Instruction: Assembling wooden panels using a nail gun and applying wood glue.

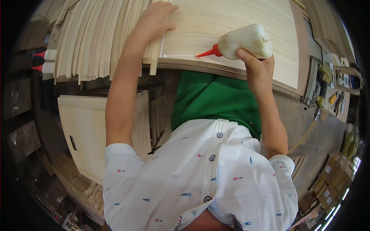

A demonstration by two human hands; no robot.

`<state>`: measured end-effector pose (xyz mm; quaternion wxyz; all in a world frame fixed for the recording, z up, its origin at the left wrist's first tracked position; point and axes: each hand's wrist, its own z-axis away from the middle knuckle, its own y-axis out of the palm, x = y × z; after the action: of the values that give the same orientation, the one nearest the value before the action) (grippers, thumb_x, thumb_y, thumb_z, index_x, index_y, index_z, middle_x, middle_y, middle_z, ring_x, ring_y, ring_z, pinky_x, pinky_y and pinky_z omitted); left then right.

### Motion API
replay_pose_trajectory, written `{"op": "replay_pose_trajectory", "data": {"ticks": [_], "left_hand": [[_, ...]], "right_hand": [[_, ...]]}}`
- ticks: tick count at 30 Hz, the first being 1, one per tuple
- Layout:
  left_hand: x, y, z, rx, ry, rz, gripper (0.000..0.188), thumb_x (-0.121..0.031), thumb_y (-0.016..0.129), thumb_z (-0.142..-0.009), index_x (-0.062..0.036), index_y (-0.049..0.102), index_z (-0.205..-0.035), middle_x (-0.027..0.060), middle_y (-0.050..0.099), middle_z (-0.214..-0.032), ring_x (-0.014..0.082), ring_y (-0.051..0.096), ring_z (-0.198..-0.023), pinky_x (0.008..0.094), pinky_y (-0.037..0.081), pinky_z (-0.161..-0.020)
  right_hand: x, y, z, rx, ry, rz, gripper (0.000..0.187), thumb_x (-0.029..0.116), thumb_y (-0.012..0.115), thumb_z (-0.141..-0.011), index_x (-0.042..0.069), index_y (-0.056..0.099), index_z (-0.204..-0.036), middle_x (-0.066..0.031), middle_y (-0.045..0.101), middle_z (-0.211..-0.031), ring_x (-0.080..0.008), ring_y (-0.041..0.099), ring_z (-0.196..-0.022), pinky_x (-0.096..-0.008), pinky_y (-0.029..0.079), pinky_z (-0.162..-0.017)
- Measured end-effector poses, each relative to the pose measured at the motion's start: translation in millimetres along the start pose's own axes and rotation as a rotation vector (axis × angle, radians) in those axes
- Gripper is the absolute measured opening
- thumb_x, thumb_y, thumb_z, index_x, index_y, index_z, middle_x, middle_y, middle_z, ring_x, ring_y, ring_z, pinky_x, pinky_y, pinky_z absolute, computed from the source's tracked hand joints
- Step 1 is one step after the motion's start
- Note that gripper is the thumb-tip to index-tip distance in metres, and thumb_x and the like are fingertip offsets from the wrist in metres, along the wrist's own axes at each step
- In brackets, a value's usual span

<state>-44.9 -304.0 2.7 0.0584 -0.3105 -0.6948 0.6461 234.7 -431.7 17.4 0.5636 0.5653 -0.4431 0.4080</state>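
Note:
My right hand (256, 63) grips a white glue bottle (246, 41) with a red cap and nozzle, tilted so that the nozzle points left and down. Its tip meets the near edge of a pale wooden panel (231, 19). A thin white bead of glue (179, 56) runs along that edge, left of the tip. My left hand (156, 19) rests at the panel's left side, next to narrow wooden strips (100, 38), its fingers and thumb apart. A white line also shows along the panel's left side, partly hidden by this hand.
Two more white bottles with red nozzles (48, 55) are at the far left. A stack of panels (83, 131) stands below the strips. On the right are a nail gun (323, 79) with a yellow hose (304, 138) and a board with hand tools (339, 98). Cardboard boxes (329, 181) sit lower right.

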Motion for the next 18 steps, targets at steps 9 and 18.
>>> {"op": "replay_pose_trajectory", "data": {"ticks": [9,18], "left_hand": [[-3.5,-0.7,-0.6,-0.005,-0.008,-0.031,0.055,-0.011,0.072,-0.072,-0.0038,0.059,-0.125,0.0174,0.056,-0.131,0.0352,0.045,-0.128,0.0408,0.035,-0.110],[-12.5,-8.8,1.5,0.029,-0.037,-0.031,0.057,-0.007,0.069,-0.071,-0.0026,0.058,-0.127,0.0192,0.051,-0.137,0.0353,0.042,-0.131,0.0398,0.031,-0.113]], "right_hand": [[28.0,-75.5,31.4,-0.198,-0.067,-0.004,0.044,-0.005,0.075,-0.077,0.000,0.058,-0.118,-0.0089,0.066,-0.110,-0.0191,0.062,-0.103,-0.0337,0.051,-0.091],[54.5,-159.7,72.1,-0.418,-0.188,0.043,0.047,-0.006,0.075,-0.077,0.000,0.059,-0.120,-0.0077,0.066,-0.112,-0.0193,0.063,-0.104,-0.0340,0.049,-0.092]]}}
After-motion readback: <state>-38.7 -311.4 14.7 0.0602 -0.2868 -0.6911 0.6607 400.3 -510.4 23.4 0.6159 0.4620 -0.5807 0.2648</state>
